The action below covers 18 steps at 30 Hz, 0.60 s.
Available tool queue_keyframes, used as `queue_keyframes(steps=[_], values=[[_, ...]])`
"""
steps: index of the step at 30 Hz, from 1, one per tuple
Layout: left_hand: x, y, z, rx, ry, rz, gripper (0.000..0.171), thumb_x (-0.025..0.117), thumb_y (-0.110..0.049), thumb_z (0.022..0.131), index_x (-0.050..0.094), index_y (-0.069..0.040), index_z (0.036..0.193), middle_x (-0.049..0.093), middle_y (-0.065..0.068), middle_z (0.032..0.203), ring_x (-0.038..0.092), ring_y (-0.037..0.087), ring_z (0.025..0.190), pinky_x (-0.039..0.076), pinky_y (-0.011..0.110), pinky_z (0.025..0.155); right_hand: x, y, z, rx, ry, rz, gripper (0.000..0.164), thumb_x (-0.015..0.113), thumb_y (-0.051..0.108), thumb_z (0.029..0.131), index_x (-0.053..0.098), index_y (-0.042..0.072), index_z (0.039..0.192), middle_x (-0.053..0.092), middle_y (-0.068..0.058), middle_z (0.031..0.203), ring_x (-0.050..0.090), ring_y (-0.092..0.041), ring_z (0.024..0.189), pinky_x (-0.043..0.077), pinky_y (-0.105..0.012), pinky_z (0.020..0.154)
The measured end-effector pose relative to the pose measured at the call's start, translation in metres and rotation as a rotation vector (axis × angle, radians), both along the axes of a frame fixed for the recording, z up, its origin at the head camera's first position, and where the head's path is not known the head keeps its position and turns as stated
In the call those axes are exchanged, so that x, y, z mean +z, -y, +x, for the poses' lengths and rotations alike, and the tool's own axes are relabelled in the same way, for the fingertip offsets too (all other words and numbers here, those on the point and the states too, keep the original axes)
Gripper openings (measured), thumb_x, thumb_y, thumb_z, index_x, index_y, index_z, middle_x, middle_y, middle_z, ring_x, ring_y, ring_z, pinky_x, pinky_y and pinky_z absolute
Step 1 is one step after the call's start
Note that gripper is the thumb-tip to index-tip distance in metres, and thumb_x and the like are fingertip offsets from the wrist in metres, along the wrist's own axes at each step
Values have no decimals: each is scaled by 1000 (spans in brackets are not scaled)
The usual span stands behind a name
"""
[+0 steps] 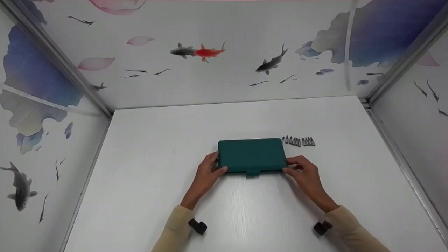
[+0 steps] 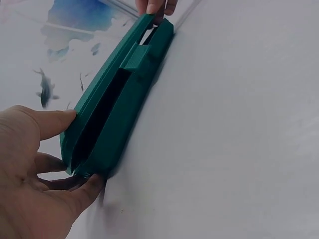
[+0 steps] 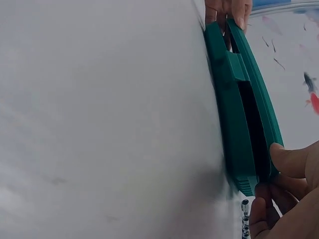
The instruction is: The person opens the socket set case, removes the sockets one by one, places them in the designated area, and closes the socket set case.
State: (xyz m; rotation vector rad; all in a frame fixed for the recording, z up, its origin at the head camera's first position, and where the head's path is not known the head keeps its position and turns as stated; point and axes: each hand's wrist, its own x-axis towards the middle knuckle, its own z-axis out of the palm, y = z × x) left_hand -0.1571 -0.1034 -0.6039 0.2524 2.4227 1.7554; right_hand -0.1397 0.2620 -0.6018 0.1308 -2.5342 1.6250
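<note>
A flat green plastic case (image 1: 252, 154) lies on the white table with its front latch (image 2: 135, 58) toward me. Both wrist views show its lid slightly raised, leaving a dark gap along the front. At the left end, my left hand (image 1: 206, 175) grips the case, thumb on the lid's front corner and fingers at the side. My right hand (image 1: 308, 175) pinches the lid at the opposite corner, with its fingers curled by the end wall (image 3: 244, 184). The inside of the case is hidden in shadow.
Several small metal bits (image 1: 295, 141) lie in a row just right of the case, behind my right hand. White panels (image 1: 224, 84) printed with fish and petals enclose the table (image 1: 147, 196) at the back and both sides.
</note>
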Motion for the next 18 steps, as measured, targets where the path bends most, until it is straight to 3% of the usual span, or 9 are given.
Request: queue_keyframes(steps=[6, 13, 18], values=[[-3, -3, 0, 16, 24, -27, 76, 71, -19, 109, 32, 7, 169, 39, 21, 173, 41, 37, 159, 42, 50, 125, -4, 0, 0, -6, 2, 21, 29, 86, -4, 93, 78, 3, 120, 75, -12, 120, 68, -27, 112, 50, -15, 89], [-8, -8, 1, 35, -12, -51, 75, 71, -22, 110, 34, 9, 168, 40, 23, 171, 47, 39, 156, 44, 52, 123, -3, -4, -1, 16, 18, 41, 27, 85, -5, 93, 77, 3, 118, 75, -11, 117, 68, -28, 111, 51, -16, 91], [-9, -10, 2, 59, -48, -76, 73, 70, -20, 111, 35, 10, 167, 41, 25, 170, 49, 39, 154, 45, 51, 123, 5, -7, -7, 63, -3, 152, 33, 87, -3, 93, 74, 2, 123, 74, -11, 122, 67, -30, 115, 55, -33, 97]])
